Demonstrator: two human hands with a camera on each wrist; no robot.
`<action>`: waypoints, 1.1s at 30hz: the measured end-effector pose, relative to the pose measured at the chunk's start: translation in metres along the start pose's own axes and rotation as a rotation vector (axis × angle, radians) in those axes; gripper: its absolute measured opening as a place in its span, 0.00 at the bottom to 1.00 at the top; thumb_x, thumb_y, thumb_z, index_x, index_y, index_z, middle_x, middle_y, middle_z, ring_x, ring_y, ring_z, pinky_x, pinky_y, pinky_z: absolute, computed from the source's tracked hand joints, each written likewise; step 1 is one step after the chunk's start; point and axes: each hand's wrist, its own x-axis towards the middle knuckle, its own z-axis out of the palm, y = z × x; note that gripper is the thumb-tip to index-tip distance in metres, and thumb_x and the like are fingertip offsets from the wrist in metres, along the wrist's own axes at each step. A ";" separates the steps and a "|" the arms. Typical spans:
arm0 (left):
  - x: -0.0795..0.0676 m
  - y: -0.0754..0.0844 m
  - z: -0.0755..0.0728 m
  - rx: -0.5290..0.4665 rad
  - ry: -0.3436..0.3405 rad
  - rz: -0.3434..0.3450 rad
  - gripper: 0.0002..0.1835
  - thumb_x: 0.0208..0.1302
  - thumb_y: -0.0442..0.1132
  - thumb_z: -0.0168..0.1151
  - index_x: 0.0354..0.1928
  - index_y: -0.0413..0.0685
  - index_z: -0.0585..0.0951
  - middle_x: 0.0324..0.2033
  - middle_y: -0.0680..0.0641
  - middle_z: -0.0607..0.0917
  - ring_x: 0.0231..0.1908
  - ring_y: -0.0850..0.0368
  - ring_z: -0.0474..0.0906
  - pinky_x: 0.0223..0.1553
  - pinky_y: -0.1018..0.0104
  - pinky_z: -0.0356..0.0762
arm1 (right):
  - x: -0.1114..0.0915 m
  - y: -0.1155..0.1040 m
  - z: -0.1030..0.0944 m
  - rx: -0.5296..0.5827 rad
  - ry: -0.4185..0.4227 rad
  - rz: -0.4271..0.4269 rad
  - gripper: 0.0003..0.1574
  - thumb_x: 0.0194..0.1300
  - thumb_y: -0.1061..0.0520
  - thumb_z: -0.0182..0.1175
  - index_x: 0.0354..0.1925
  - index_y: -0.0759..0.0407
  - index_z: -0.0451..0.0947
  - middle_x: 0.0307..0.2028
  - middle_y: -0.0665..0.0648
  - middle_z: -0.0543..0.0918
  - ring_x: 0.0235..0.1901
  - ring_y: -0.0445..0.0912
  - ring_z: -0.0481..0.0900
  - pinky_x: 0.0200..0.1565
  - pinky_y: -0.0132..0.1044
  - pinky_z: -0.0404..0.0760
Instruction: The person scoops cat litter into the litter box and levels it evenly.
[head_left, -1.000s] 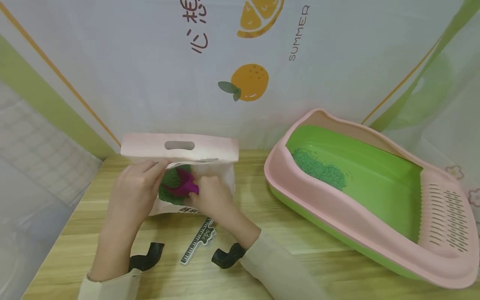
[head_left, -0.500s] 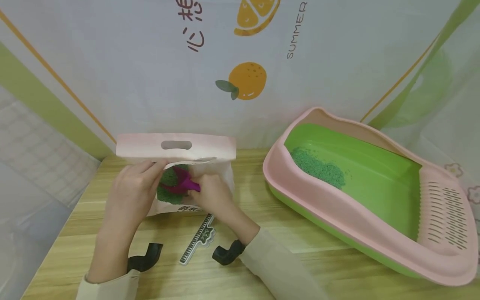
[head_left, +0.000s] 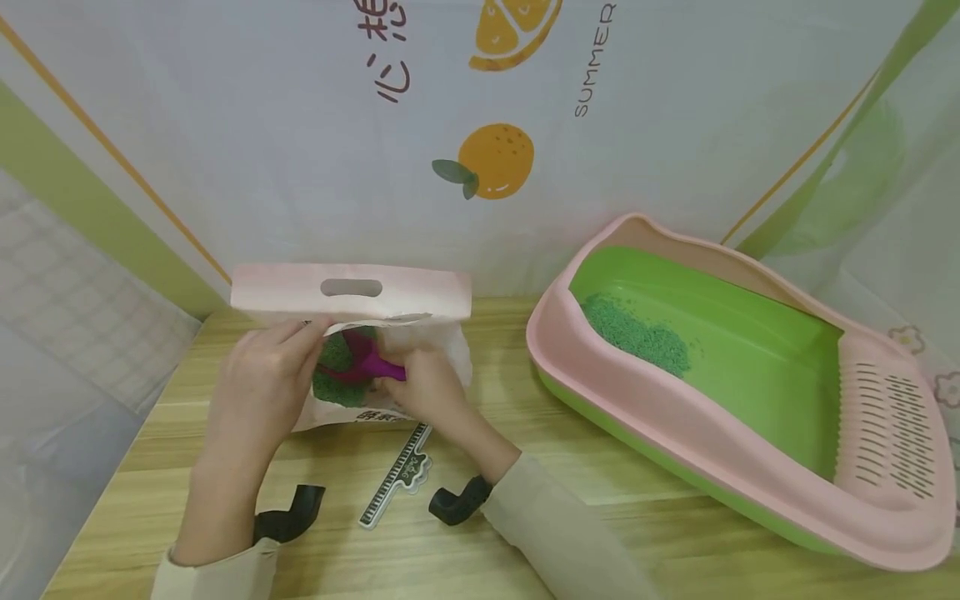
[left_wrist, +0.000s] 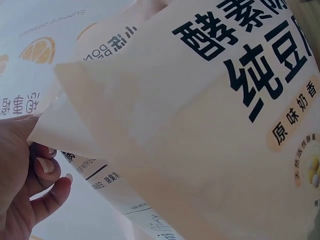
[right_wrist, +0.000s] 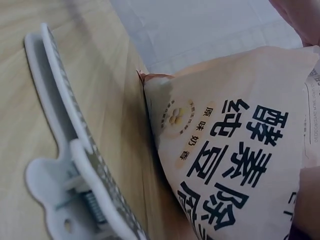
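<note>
An open pale pink bag (head_left: 431, 296) with a cut-out handle stands on the table, green pellet litter (head_left: 337, 393) showing inside its mouth. My left hand (head_left: 258, 379) pinches the bag's opening at its left side; in the left wrist view the fingers (left_wrist: 45, 167) grip the edge of the printed bag (left_wrist: 145, 125). With its fingers curled round the handle, my right hand (head_left: 435, 390) holds a purple scoop (head_left: 366, 363) down in the bag's mouth. Green litter lies in and around the scoop's bowl. In the right wrist view, the right hand is mostly out of sight beyond the bag (right_wrist: 225, 135).
A pink-rimmed green litter box (head_left: 750, 425) stands at right, a small heap of green litter (head_left: 637, 336) in its left end. On the table, just in front of the bag, lies a bag clip (head_left: 397, 479), close up in the right wrist view. A printed curtain (head_left: 300, 183) hangs behind.
My right hand and the scoop have shifted slightly to the right inside the bag's mouth, showing more of the handle. The left hand keeps its hold on the bag.
</note>
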 end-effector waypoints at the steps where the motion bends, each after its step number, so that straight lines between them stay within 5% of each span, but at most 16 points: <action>1: 0.000 0.000 -0.001 0.003 0.001 -0.010 0.11 0.62 0.27 0.68 0.47 0.38 0.86 0.28 0.39 0.86 0.27 0.39 0.81 0.36 0.47 0.79 | 0.000 0.000 0.000 0.009 -0.002 0.007 0.18 0.62 0.53 0.72 0.50 0.53 0.88 0.34 0.50 0.90 0.22 0.34 0.73 0.21 0.22 0.68; 13: 0.001 0.000 -0.005 -0.007 0.030 -0.118 0.09 0.64 0.27 0.65 0.46 0.39 0.86 0.24 0.40 0.83 0.22 0.40 0.75 0.27 0.47 0.74 | -0.026 -0.002 -0.018 -0.077 0.016 0.025 0.06 0.66 0.49 0.68 0.38 0.48 0.88 0.15 0.43 0.70 0.16 0.34 0.62 0.18 0.26 0.59; 22: 0.000 -0.001 -0.007 -0.009 0.042 -0.157 0.09 0.66 0.29 0.65 0.46 0.40 0.87 0.24 0.40 0.83 0.19 0.42 0.71 0.26 0.48 0.72 | -0.051 -0.002 -0.038 0.011 -0.004 0.034 0.24 0.66 0.49 0.69 0.60 0.48 0.82 0.26 0.50 0.84 0.17 0.35 0.65 0.20 0.26 0.66; 30: 0.000 0.001 -0.007 -0.025 0.044 -0.175 0.10 0.66 0.27 0.64 0.47 0.39 0.87 0.26 0.39 0.85 0.20 0.43 0.71 0.25 0.49 0.70 | -0.060 0.011 -0.046 0.116 0.000 0.051 0.26 0.64 0.51 0.70 0.60 0.52 0.83 0.41 0.58 0.90 0.16 0.34 0.67 0.18 0.26 0.69; 33: 0.001 0.001 -0.007 -0.025 0.041 -0.181 0.10 0.66 0.28 0.64 0.48 0.39 0.87 0.26 0.39 0.85 0.20 0.43 0.71 0.24 0.50 0.69 | -0.063 0.015 -0.050 0.123 -0.008 0.044 0.26 0.64 0.50 0.71 0.59 0.52 0.83 0.38 0.58 0.90 0.16 0.35 0.67 0.18 0.27 0.69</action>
